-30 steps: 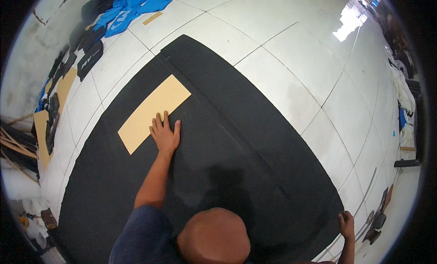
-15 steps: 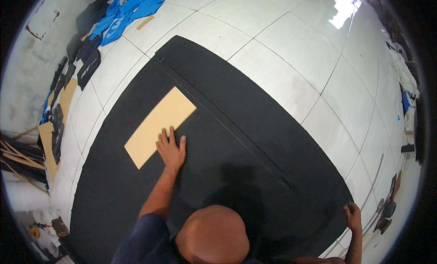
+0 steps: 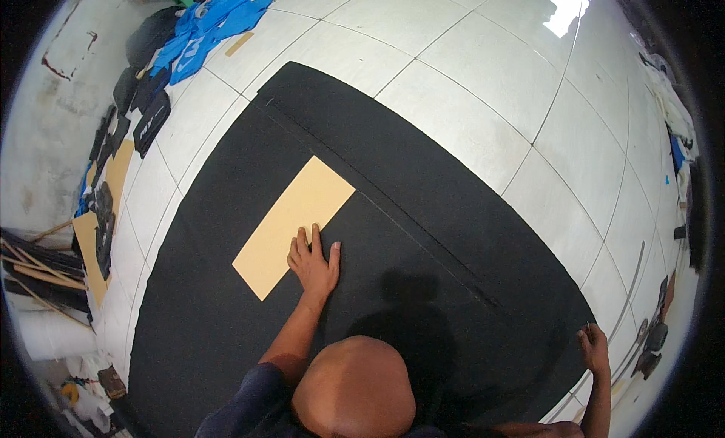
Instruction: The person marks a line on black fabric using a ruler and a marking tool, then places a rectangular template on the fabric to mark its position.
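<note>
A large sheet of black fabric (image 3: 226,158) lies spread out, with a long thin pale line (image 3: 408,238) and a darker ridge or seam beside it running diagonally across. On the sheet rests a tan rectangular board (image 3: 291,226), perhaps cardboard; its right corner meets the pale line. My left hand (image 3: 313,266) lies flat with fingers spread, the fingertips on the board's lower right edge and the palm over the fabric. At the sheet's right edge, my right hand (image 3: 594,346) is closed in a pinch. A tiny thin tip shows above its fingers, too small to name.
White floor tiles (image 3: 468,90) surround the sheet. Along the left wall are blue cloth pieces (image 3: 200,38), black pieces (image 3: 155,121), tan board offcuts (image 3: 91,249) and a bundle of sticks (image 3: 49,272). A long thin strip (image 3: 628,294) and dark items (image 3: 655,338) lie at the right.
My left hand has slid the tan board to the right across the fabric, bringing its corner to the pale line. My right hand stays at the sheet's right edge, still pinched. The view has shifted slightly.
</note>
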Demonstrator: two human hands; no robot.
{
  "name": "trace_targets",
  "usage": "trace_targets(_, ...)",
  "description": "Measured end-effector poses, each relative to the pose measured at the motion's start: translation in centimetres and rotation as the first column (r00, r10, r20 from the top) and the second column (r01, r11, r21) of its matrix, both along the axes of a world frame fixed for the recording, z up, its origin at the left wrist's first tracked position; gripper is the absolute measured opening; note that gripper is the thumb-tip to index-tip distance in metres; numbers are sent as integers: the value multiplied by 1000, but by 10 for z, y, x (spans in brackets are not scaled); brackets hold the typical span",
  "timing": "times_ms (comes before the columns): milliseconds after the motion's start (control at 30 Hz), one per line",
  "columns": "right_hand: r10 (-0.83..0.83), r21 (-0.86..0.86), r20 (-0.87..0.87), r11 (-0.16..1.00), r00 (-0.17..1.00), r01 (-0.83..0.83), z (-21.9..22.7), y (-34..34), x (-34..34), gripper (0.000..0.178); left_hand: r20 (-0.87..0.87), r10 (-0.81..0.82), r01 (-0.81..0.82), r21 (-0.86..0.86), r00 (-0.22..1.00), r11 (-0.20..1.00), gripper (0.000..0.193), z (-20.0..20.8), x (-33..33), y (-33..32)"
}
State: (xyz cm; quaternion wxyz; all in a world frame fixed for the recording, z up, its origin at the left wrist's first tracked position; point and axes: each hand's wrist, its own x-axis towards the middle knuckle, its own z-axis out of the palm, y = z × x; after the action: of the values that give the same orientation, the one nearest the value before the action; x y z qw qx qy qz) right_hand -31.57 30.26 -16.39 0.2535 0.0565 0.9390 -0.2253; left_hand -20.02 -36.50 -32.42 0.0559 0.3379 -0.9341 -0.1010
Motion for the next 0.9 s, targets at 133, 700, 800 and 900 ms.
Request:
trace_targets(133, -28, 16, 30, 999, 999, 28, 6, -6, 2, 24, -9, 8, -9, -18, 1000, 1000, 66, -1, -4, -1)
trace_targets(700, 728, 126, 52, 674, 683, -728, -1, -264, -54, 32, 8, 783, -779, -104, 621, 619, 59, 10, 233, -146)
trace_targets(800, 761, -3, -157, 637, 630, -771, -26, -404, -51, 39, -57, 780, -770, -219, 623, 599, 65, -6, 274, -181)
trace_targets(900, 637, -84, -135, 756, 759, -649, -53, -516, -20, 34, 15, 788, -783, -106, 615, 613, 67, -12, 255, -165)
